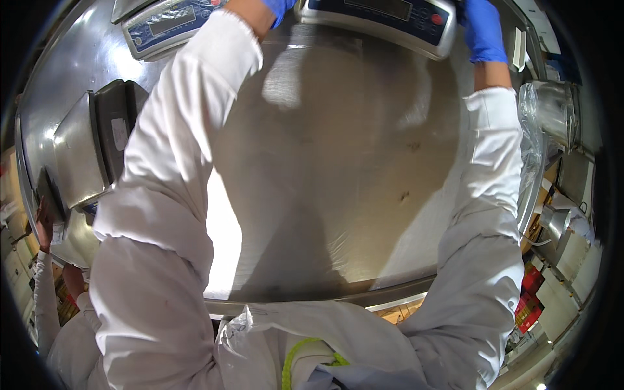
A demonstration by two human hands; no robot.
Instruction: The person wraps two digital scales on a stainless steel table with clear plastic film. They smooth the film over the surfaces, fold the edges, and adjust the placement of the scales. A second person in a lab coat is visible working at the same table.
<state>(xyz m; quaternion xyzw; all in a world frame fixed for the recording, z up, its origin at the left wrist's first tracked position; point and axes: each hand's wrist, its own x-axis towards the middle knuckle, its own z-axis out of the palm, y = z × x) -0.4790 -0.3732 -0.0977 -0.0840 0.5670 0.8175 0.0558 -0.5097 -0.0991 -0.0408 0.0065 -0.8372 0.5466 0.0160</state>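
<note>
Scale (383, 19), grey housing with a blue control panel and a red button, sits at the far edge of the steel table (338, 169), straight ahead of the person.

Left hand (278, 8), blue glove, is at the scale's left end, touching it or just beside it; most of the hand is cut off by the top of the picture, so I cannot tell whether the fingers close on anything.

Right hand (484, 29), blue glove, lies against the scale's right end, fingers curled down over its corner in a narrow hold on the housing.

Sleeves, white, long: one runs from the lower left up to the scale's left end, the other from the lower right up to its right end. Bare wrist shows between each cuff and glove.

Second scale (166, 25), same grey and blue kind, stands left of the first scale at the far edge, tilted, apart from both hands.

Dark trays (114, 130), stacked on edge with a steel pan (78, 156), stand well left of the scale, near the table's left rim.

Clear plastic wrapping (543, 110) over a steel container sits right of the scale, beyond the table's right rim.

Another person's hand (44, 227) and white sleeve appear at the far left, below the trays, well apart from the scale.

Red boxes (530, 292) lie low on the right, past the table.
</note>
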